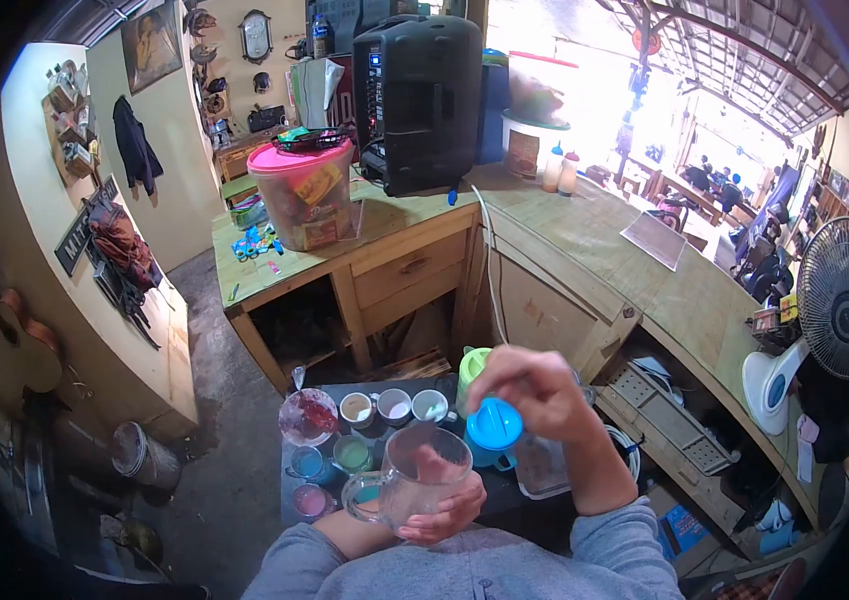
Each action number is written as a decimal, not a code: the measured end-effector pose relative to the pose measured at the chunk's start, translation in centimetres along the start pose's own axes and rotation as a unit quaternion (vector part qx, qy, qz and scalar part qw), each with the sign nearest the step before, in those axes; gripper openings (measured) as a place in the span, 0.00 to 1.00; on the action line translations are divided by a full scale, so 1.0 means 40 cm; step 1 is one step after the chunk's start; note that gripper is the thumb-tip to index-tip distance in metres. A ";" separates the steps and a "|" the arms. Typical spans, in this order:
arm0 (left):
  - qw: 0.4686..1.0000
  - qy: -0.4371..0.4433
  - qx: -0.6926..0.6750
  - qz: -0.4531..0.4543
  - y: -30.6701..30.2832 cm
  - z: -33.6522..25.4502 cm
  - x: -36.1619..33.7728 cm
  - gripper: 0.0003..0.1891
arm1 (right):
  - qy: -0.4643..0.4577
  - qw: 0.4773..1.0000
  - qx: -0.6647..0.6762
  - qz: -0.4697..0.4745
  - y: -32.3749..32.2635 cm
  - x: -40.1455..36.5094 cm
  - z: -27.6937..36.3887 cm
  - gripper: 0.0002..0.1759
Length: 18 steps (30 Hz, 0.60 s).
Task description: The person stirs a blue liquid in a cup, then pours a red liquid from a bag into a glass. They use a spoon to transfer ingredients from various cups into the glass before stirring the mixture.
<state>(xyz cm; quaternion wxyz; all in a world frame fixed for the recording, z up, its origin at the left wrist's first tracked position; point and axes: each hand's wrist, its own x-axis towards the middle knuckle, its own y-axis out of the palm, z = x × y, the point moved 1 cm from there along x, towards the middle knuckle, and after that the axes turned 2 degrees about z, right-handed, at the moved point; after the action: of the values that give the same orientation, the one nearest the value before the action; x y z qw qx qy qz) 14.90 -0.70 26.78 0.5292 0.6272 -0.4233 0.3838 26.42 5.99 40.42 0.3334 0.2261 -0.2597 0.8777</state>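
A clear glass mug (429,463) with a handle on its left side is held in my left hand (445,512), whose fingers wrap round its lower right side. My right hand (535,392) hovers above a blue lidded container (494,424), its fingers curled; whether they hold anything is not clear. Behind that hand stands a green-lidded container (472,366). To the left on the dark low table are white cups (394,405) with pale contents, a bowl with red residue (309,417), and cups holding blue (308,462), green (353,453) and pink (312,500) contents.
A wooden counter (555,230) curves round the low table (295,480), bearing a pink-lidded tub (302,205), a black speaker (430,105), squeeze bottles (568,174) and a white fan (775,385). A clear tray (542,470) lies right of the blue container. A bucket (145,455) stands on the floor at left.
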 end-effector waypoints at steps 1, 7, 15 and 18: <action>1.000 0.007 -0.006 0.008 0.000 0.001 0.001 0.42 | -0.013 0.998 0.034 -0.049 0.001 -0.004 -0.015 0.09; 0.997 0.071 -0.001 -0.041 0.015 0.004 -0.042 0.41 | 0.069 0.989 -0.084 0.097 0.028 -0.013 0.001 0.06; 0.974 0.074 0.047 -0.211 0.029 -0.005 -0.083 0.49 | 0.068 0.984 -0.142 0.082 0.006 -0.025 0.013 0.06; 0.951 0.048 0.104 -0.287 0.047 -0.014 -0.084 0.52 | 0.129 0.983 -0.046 -0.125 -0.039 -0.054 -0.002 0.06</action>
<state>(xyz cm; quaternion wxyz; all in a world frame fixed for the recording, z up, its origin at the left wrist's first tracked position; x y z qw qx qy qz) 11.97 0.12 24.38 0.5687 0.7547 -0.1569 0.2871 28.95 6.03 39.59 0.4814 0.1256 -0.2243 0.8379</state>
